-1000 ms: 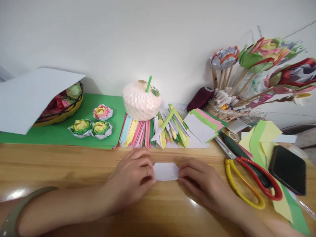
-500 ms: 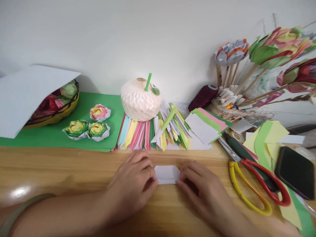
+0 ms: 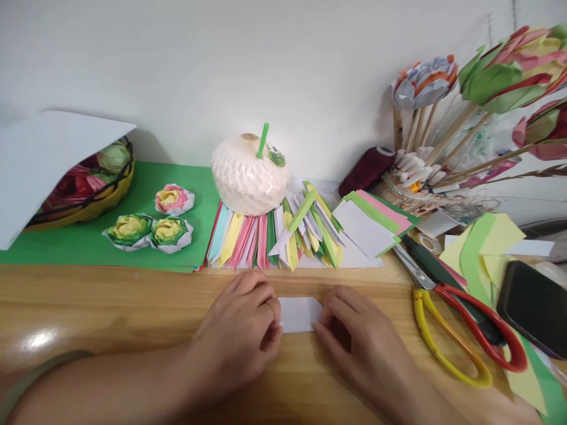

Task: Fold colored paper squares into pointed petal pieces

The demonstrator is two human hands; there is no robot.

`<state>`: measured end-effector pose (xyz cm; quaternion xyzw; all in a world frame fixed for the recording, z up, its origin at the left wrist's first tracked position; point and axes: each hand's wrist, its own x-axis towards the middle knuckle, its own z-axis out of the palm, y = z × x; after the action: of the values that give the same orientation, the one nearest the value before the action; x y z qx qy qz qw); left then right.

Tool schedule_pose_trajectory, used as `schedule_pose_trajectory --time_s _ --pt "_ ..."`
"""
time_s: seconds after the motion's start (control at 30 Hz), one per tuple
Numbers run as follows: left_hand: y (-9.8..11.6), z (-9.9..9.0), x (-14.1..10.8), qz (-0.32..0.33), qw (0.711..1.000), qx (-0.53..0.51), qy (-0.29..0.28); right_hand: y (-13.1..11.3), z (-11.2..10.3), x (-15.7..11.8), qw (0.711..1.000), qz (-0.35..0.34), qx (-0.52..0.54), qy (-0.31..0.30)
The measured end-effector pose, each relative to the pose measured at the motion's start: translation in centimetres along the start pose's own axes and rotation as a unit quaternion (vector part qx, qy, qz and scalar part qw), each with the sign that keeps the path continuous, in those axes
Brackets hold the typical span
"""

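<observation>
A small folded white paper [image 3: 299, 314] lies flat on the wooden table between my hands. My left hand [image 3: 243, 324] has its curled fingers closed on the paper's left end. At the right end, my right hand [image 3: 358, 336] pinches the paper, its fingers bent and the thumb at the lower corner. Just beyond the hands, many folded coloured paper strips [image 3: 243, 242] stand in a row, with more strips in a loose heap [image 3: 310, 227] beside them.
A round white ornament [image 3: 250, 177] sits behind the strips. Three paper flowers [image 3: 170, 231] rest on green sheets at the left, near a basket [image 3: 95, 200]. Scissors [image 3: 473, 319], a phone [image 3: 534, 307], a thread spool [image 3: 365, 171] and stacked paper squares [image 3: 370, 221] are at the right.
The view has shifted slightly. The crease line along the white paper's lower part no longer shows; the paper looks flatter. Both hands remain at its ends.
</observation>
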<state>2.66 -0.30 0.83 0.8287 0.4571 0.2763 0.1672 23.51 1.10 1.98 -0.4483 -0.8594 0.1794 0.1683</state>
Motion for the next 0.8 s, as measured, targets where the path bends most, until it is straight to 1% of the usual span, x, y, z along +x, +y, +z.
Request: schedule_pose_trajectory --time_s 0.13,0.2,0.27,0.3,0.37,0.47,0.53,0.6,0.67,0.7,0.8 --pt "0.0 0.0 -0.2 -0.021 0.999 0.011 -0.027 0.3 -0.3 0.0 0.999 0.019 0.037 -0.028" --pt "0.0 -0.1 -0.2 -0.026 0.999 0.009 -0.041 0.6 -0.5 0.0 0.997 0.018 0.057 -0.045" --pt "0.1 -0.3 -0.1 -0.024 0.999 0.005 -0.046 1.0 -0.7 0.0 0.996 -0.003 0.072 -0.052" --pt "0.1 -0.5 0.0 -0.019 0.999 0.005 -0.046 1.2 -0.7 -0.1 0.996 -0.024 0.072 -0.051" --pt "0.1 -0.6 0.1 0.003 0.999 0.012 -0.041 1.7 -0.8 -0.1 0.994 -0.083 0.054 -0.044" --pt "0.1 -0.6 0.1 0.059 0.997 0.038 -0.032 2.0 -1.1 -0.1 0.983 -0.18 -0.005 -0.043" --pt "-0.1 -0.3 -0.3 0.1 0.993 0.062 0.0 1.9 -1.4 0.0 0.974 -0.218 -0.034 -0.056" --pt "-0.3 0.0 -0.9 0.141 0.984 0.1 0.047 1.9 -1.8 0.2 0.969 -0.235 -0.042 -0.071" --pt "-0.4 0.1 -1.4 0.171 0.972 0.143 0.075 1.9 -2.1 0.3 0.966 -0.241 -0.03 -0.085" --pt "-0.4 0.1 -1.7 0.183 0.967 0.158 0.08 2.0 -2.2 0.3 0.966 -0.242 -0.022 -0.091" --pt "-0.5 -0.4 -1.9 0.217 0.958 0.179 0.064 2.3 -2.6 0.3 0.966 -0.235 -0.003 -0.108"
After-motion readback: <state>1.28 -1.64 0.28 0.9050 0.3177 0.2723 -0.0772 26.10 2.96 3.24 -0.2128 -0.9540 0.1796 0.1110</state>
